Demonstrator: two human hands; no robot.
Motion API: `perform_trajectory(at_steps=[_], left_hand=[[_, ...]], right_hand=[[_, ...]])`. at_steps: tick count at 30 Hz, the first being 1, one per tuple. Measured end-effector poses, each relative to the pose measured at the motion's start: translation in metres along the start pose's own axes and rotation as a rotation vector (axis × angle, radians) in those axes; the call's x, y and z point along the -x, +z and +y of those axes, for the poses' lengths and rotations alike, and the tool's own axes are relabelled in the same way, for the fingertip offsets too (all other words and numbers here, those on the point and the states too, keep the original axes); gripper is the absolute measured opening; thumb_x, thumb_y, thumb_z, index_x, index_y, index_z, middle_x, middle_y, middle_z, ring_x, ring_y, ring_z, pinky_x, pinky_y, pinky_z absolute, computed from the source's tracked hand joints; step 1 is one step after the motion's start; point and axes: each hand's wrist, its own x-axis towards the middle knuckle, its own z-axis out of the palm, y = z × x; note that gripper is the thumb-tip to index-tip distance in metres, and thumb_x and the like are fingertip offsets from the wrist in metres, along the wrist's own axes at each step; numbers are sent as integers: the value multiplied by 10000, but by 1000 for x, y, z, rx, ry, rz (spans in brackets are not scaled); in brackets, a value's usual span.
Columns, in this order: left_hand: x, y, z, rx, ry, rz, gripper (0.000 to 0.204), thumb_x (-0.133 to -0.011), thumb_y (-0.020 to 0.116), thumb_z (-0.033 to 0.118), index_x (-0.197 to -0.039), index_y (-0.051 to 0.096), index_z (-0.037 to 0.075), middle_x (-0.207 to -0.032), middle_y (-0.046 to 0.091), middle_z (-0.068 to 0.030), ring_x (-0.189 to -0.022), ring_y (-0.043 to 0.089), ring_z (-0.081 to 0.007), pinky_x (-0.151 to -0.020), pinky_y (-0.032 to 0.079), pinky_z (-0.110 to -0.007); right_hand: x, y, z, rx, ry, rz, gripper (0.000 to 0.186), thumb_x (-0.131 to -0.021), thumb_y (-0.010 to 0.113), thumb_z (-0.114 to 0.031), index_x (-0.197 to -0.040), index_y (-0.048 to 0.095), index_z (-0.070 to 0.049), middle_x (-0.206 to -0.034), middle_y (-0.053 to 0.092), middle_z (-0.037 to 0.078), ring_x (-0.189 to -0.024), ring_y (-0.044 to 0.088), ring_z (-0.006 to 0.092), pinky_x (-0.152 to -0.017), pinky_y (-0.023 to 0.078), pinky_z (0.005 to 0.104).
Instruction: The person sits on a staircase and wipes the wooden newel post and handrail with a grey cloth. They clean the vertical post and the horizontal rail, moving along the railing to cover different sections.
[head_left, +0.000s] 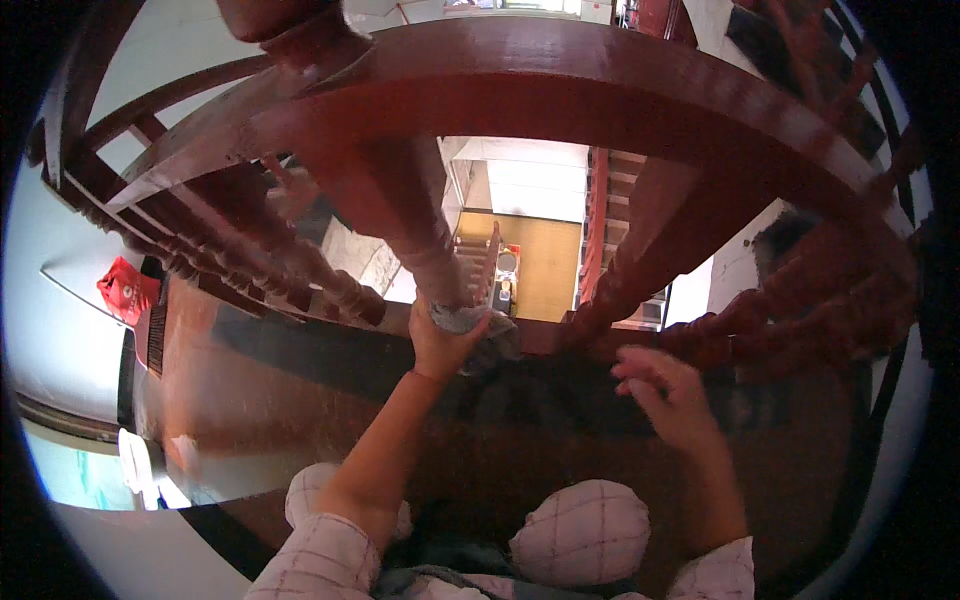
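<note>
My left hand [445,345] is closed round a grey cloth [460,318], pressing it to the lower part of a turned, reddish-brown wooden baluster [405,215]. A loose end of the cloth hangs down beside the hand, near the bottom rail. Off to the right, my right hand [668,390] holds nothing. Its fingers are loosely bent and somewhat apart, over the dark floor close to the foot of another baluster [640,250].
A broad wooden handrail [560,65] curves across in front of me, with more balusters on both sides. Between them shows a stairwell dropping to a yellowish floor [550,260] far below. At the left, a red bag [128,290] hangs beside a broom [152,335].
</note>
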Motion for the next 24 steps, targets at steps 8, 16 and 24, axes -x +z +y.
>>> perform_trajectory(at_steps=[8,16,24], left_hand=[[-51,-49,11,254,73,-698,552,-663,829,159,-1121,542,46,-1022,609,-51,-978,574,-193,-872,462,-343],[-15,-16,1,251,-239,-262,693,-660,827,149,-1226,447,26,-1068,599,-101,-977,573,-205,-881,455,-334],[0,45,36,128,-189,576,584,-646,803,175,-1122,523,-13,-1042,619,-141,-968,601,-249,-847,458,-357]], right_hand=[[-84,-13,-66,-164,-366,177,633,-647,776,-153,-1194,479,-38,-1029,601,89,-900,601,178,-754,502,322],[-110,7,-68,-306,-447,336,185,-653,659,-25,-825,593,-32,-714,605,44,-632,598,143,-613,496,285],[-103,12,-71,-356,-333,326,462,-642,765,-152,-1037,562,-26,-900,646,84,-789,627,173,-733,502,314]])
